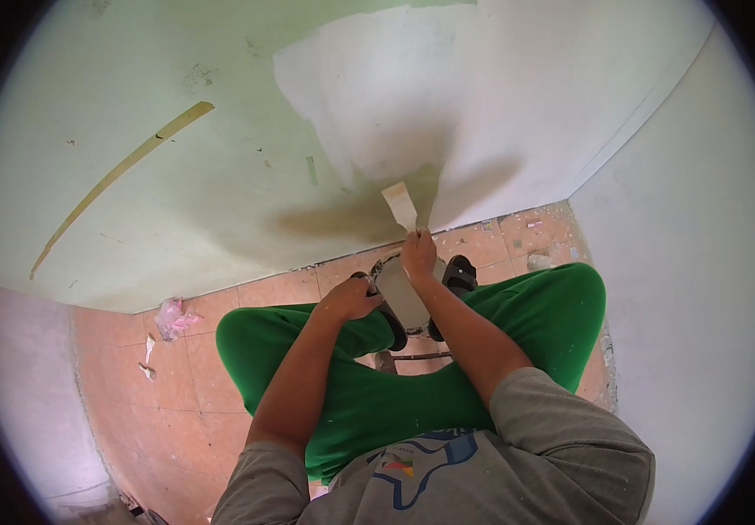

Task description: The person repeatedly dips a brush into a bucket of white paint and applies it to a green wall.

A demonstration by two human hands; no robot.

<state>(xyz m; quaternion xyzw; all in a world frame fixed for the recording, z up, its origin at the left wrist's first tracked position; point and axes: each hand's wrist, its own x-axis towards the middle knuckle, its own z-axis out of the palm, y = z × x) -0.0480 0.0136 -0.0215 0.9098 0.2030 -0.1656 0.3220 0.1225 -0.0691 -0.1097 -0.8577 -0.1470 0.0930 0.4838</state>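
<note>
My right hand (419,255) is closed around the handle of a flat, paint-coated paintbrush (400,206). The brush points up towards the wall (220,166), its head close in front of the lower part. Between my feet stands a bucket (402,302) of pale, whitish paint, and my right forearm passes over part of it. My left hand (349,298) is closed at the bucket's left rim, its fingertips partly hidden. White paint (377,79) covers the wall's upper middle and right, while the left is pale green.
A strip of tan tape (123,184) sticks to the wall at the left. On the tiled floor (211,367) lie a crumpled pink plastic bag (174,318) and small white scraps (148,359). Another wall (684,262) rises close on the right. Crumbs and debris (539,261) lie near the corner.
</note>
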